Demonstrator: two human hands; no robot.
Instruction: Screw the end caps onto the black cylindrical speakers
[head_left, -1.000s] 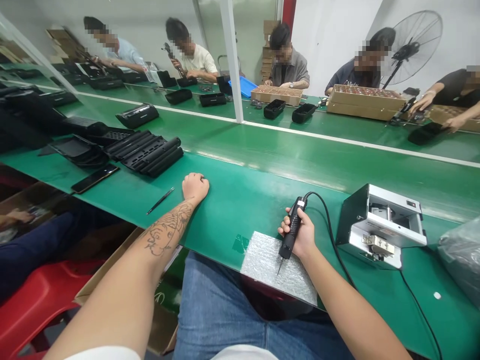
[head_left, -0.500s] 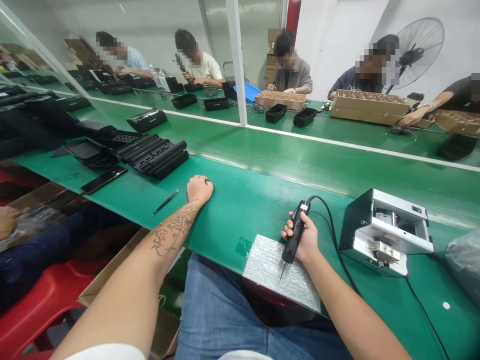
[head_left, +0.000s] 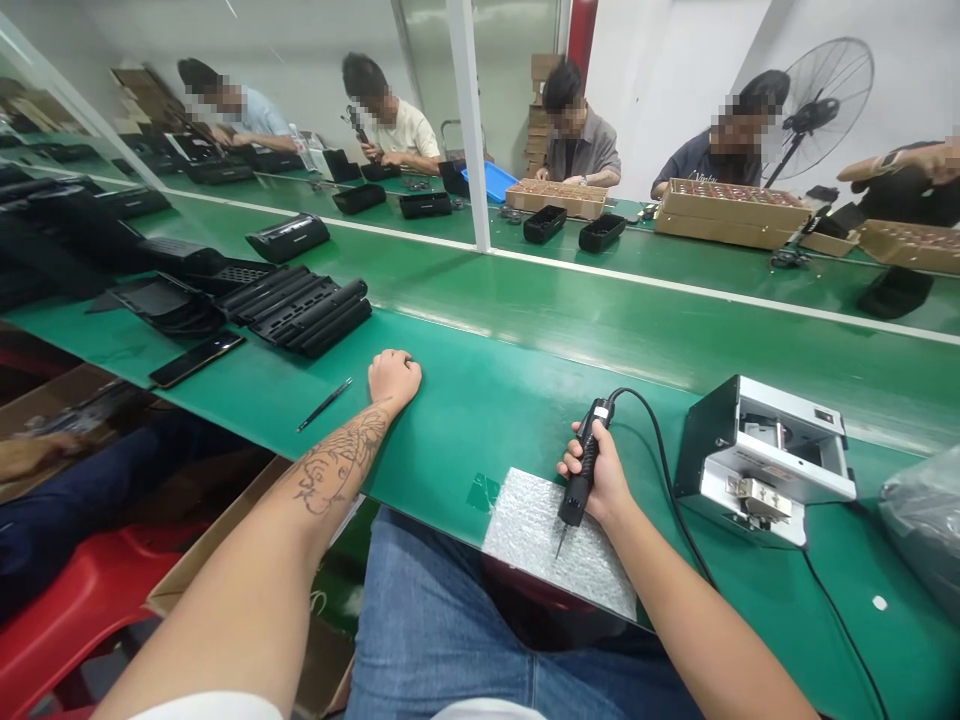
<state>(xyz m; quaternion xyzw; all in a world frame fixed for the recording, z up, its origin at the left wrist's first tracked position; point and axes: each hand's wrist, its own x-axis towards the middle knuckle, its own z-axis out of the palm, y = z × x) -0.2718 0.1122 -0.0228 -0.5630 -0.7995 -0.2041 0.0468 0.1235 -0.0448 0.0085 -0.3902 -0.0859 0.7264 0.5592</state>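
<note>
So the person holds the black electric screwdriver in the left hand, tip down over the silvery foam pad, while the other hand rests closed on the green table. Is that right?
Not quite. The head view shows the electric screwdriver in the right hand, not the left. Its tip does point down over the silvery foam pad, and it is the left hand that rests closed on the green table.

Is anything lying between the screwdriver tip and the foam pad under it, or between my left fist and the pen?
Nothing visible. The right hand holds the screwdriver with its tip just over the bare foam pad. Between the left hand, fisted on the bench, and the pen lies only bare green surface.
</note>
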